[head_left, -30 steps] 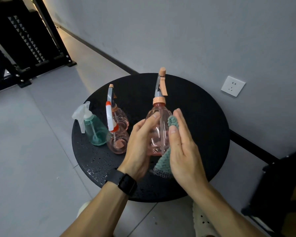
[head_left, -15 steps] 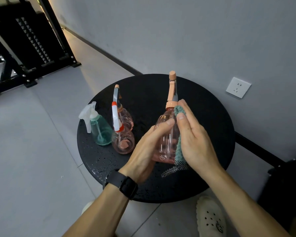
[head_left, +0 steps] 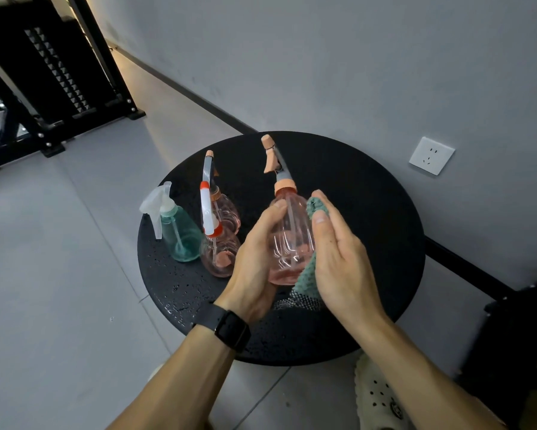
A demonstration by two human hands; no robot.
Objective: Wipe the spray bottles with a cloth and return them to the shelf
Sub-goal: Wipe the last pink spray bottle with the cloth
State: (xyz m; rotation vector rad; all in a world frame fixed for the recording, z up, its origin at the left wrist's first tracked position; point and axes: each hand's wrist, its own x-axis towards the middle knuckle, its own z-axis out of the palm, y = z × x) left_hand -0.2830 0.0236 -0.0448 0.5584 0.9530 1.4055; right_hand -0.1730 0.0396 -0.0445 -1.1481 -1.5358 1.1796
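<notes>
Head view: no label or writing is readable on any bottle. At frame centre, the left hand (head_left: 254,259) grips the pink spray bottle (head_left: 287,234) above the round black surface (head_left: 369,212). The right hand (head_left: 338,259), fingers straight, presses a green cloth (head_left: 309,274), mostly hidden, against it. Three more bottles (head_left: 180,234) stand left of centre, two overlapping.

Over the round table (head_left: 369,187) we hold one spray bottle (head_left: 288,237) between our left hand (head_left: 254,259) and right hand (head_left: 338,259), cloth (head_left: 307,274) on its right. Three bottles (head_left: 180,237) stand to the left.
</notes>
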